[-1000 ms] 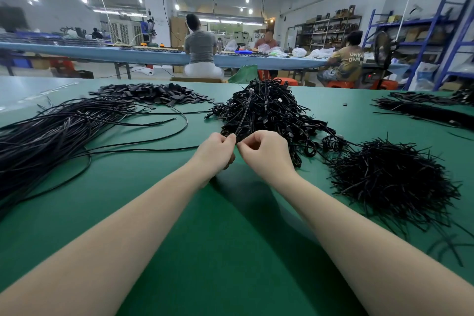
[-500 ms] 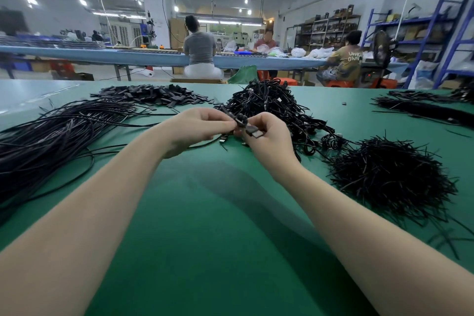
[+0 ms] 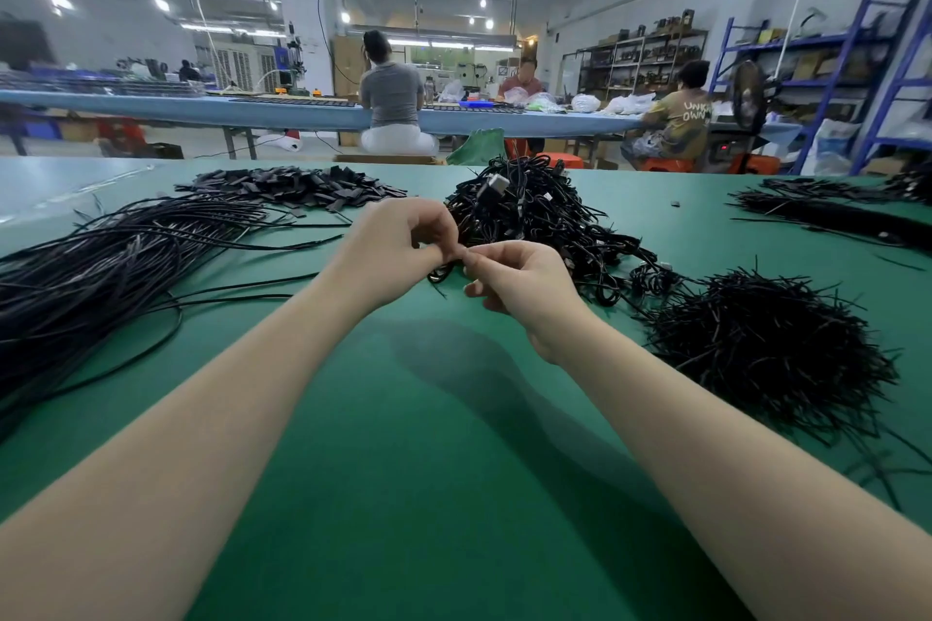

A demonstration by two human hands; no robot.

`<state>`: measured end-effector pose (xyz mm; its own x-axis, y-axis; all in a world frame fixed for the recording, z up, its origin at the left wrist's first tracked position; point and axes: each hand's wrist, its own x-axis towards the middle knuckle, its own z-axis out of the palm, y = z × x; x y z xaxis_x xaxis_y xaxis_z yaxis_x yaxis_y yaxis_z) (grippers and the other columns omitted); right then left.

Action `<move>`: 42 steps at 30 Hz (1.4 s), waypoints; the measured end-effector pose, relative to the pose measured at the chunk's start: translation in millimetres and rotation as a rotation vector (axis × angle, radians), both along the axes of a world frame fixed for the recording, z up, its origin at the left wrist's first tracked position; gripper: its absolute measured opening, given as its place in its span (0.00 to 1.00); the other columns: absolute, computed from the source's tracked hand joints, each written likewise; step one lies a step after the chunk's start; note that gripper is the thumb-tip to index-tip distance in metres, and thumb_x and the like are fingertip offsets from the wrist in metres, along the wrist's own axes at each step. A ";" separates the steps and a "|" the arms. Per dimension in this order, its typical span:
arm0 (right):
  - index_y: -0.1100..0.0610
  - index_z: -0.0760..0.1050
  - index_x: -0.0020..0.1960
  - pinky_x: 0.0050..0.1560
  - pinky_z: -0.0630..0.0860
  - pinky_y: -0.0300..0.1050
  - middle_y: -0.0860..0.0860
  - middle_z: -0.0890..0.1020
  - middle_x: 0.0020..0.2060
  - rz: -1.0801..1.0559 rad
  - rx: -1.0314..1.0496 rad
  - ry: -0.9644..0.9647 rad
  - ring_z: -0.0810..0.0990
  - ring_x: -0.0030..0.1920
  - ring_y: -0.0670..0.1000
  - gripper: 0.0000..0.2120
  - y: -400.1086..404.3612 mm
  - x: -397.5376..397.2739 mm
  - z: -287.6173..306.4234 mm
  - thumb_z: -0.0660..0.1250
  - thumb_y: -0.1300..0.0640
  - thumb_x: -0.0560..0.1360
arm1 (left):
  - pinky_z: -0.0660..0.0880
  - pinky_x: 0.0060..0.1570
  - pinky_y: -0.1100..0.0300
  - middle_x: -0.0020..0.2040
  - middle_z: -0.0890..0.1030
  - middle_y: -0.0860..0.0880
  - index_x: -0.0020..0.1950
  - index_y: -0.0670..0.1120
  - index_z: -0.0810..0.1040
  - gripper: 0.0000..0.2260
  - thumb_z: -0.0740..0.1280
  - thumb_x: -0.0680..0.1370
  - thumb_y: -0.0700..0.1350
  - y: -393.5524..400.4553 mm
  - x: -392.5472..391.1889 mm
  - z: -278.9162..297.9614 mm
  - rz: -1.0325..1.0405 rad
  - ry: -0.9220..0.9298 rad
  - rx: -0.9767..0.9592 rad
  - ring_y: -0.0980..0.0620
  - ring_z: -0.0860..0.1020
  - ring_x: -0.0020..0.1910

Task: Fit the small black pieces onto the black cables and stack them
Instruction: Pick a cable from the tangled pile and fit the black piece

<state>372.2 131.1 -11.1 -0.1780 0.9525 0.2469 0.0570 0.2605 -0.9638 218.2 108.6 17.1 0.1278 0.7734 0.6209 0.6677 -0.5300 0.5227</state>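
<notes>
My left hand (image 3: 403, 242) and my right hand (image 3: 524, 282) meet fingertip to fingertip above the green table (image 3: 454, 444), fingers curled in a pinch. What lies between the fingertips is hidden. Just beyond them rises the tangled pile of coiled black cables (image 3: 534, 212), with a blurred plug (image 3: 491, 187) over its top. A black loop (image 3: 439, 275) shows under my left hand. Long loose cables (image 3: 111, 262) spread out on the left. Small flat black pieces (image 3: 297, 187) lie heaped at the back left. A bristly heap of short black strips (image 3: 766, 348) sits on the right.
More black cable bundles (image 3: 832, 212) lie at the table's far right. Beyond the table, people sit at a long blue bench (image 3: 201, 108), and blue shelving (image 3: 857, 66) stands at the right.
My hands rose from the table with a coiled cable and its plug, then dropped slightly. That plug no longer shows at my right hand; a blurred plug now shows over the pile.
</notes>
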 end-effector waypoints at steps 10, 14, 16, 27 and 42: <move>0.58 0.81 0.44 0.40 0.72 0.43 0.50 0.81 0.37 -0.316 0.693 -0.528 0.78 0.38 0.48 0.04 -11.8 0.8 6.5 0.67 0.62 0.75 | 0.71 0.28 0.68 0.37 0.82 0.50 0.41 0.52 0.82 0.04 0.72 0.74 0.43 -0.6 4.7 6.1 -0.028 -0.475 -0.455 0.56 0.77 0.33; 0.66 0.78 0.41 0.37 0.73 0.50 0.59 0.79 0.37 -0.434 1.048 -0.608 0.77 0.36 0.61 0.04 -12.6 3.0 2.5 0.66 0.66 0.73 | 0.73 0.26 0.69 0.35 0.84 0.50 0.43 0.47 0.78 0.06 0.64 0.79 0.43 -2.1 1.2 11.1 -0.123 -0.754 -0.837 0.57 0.81 0.30; 0.64 0.80 0.43 0.41 0.73 0.45 0.55 0.80 0.39 -0.387 0.852 -0.459 0.76 0.39 0.54 0.04 -12.0 3.3 1.7 0.67 0.65 0.74 | 0.76 0.29 0.68 0.37 0.85 0.49 0.43 0.46 0.79 0.08 0.63 0.79 0.39 -3.0 -2.1 10.9 -0.165 -0.710 -0.830 0.57 0.82 0.32; 0.55 0.83 0.47 0.39 0.70 0.32 0.40 0.80 0.33 -0.261 0.403 -0.219 0.76 0.33 0.37 0.05 -8.3 -2.3 -0.2 0.69 0.59 0.75 | 0.77 0.50 0.48 0.43 0.83 0.39 0.45 0.49 0.84 0.06 0.70 0.77 0.50 0.2 0.6 0.2 -0.022 -0.268 -0.395 0.52 0.76 0.39; 0.66 0.80 0.41 0.39 0.77 0.52 0.58 0.81 0.38 -0.387 1.202 -0.600 0.80 0.38 0.60 0.04 -17.8 1.8 0.8 0.67 0.68 0.73 | 0.73 0.20 0.67 0.29 0.78 0.50 0.39 0.42 0.78 0.17 0.56 0.83 0.44 -3.0 -4.4 7.3 -0.196 -1.029 -1.051 0.60 0.74 0.20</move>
